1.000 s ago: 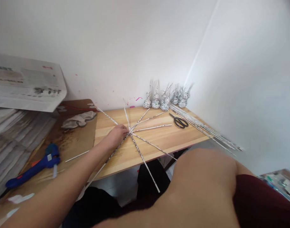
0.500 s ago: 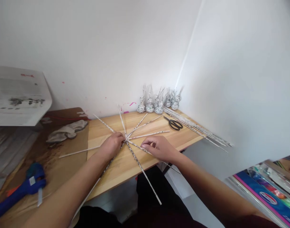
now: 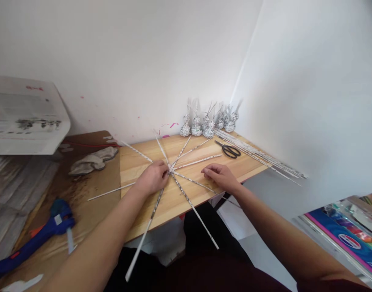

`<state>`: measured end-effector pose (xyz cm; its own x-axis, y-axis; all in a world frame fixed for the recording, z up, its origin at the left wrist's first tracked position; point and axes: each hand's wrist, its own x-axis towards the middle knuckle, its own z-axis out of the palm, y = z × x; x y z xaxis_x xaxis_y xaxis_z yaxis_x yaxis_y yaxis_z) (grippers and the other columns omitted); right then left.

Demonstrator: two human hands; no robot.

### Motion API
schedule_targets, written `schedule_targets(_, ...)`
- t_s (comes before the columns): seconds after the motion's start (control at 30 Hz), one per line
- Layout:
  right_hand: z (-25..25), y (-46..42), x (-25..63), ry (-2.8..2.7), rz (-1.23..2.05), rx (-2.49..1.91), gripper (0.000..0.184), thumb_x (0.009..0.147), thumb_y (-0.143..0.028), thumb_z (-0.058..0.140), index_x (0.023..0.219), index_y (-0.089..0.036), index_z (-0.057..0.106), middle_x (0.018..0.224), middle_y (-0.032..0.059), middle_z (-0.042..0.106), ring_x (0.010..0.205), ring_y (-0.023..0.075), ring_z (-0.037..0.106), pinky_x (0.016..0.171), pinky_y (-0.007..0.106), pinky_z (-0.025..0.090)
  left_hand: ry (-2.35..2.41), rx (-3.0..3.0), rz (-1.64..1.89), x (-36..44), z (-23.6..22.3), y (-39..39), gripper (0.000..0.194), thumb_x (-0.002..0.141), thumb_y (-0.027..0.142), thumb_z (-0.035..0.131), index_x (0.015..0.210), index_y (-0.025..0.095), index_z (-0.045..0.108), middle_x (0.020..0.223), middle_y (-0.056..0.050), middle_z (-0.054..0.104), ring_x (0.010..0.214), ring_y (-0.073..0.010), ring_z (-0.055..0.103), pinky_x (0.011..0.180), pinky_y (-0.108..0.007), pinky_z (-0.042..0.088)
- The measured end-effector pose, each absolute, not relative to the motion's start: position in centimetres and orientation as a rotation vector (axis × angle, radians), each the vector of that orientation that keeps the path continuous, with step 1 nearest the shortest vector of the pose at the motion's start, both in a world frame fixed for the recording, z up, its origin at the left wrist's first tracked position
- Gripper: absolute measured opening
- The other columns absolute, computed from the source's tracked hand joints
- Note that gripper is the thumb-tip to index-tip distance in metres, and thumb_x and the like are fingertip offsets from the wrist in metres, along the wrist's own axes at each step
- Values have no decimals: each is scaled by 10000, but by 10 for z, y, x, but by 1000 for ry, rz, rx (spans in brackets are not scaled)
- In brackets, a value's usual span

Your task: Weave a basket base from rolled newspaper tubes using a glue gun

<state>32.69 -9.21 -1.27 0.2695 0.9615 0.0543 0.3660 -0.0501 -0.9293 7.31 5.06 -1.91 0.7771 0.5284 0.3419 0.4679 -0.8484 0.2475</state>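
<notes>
Several thin rolled-paper sticks (image 3: pixel 190 205) lie crossed in a star on a light wooden board (image 3: pixel 137 162). My left hand (image 3: pixel 152 177) rests on the crossing point, fingers curled and pressing the sticks down. My right hand (image 3: pixel 220 176) lies a little to the right, fingers bent over one stick that runs toward the board's front edge. Some sticks overhang the front edge above my dark-clothed lap.
Black scissors (image 3: pixel 230 151) and a bundle of long paper sticks (image 3: pixel 265 159) lie at the back right. Small woven figures (image 3: pixel 208 123) stand against the wall. A blue glue gun (image 3: pixel 36 235), a rag (image 3: pixel 93 160) and newspapers (image 3: pixel 24 115) sit at the left.
My right arm came down from close to the camera to the sticks, then slid right along one stick. My left hand stayed on the crossing point.
</notes>
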Motion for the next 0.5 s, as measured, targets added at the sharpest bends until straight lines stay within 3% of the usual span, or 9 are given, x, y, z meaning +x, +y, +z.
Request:
schedule_targets(0.13,-16,-92,332,-1032,880,-1468,330,769,-519,678,842,-197,687,659,-21,588,488,88,445,465,229,360,685,2684,680,65,-23,60,253,853,187,518,950,182,752,980,-82,692,897,-190,654,886,-330,540)
schedule_targets(0.27,-19,-92,333,-976,890,-1342,331,726,-517,737,806,-199,684,653,-11,565,586,113,515,567,249,445,644,2672,753,60,-32,64,275,899,215,497,992,189,755,1078,-90,712,981,-196,659,938,-360,535)
schedule_targets(0.5,-19,-93,330,-1138,779,-1428,294,770,-490,722,785,-198,691,727,20,647,688,145,581,675,270,474,628,2665,814,59,-36,66,234,913,217,542,1023,198,748,1026,-68,746,954,-192,665,913,-347,530)
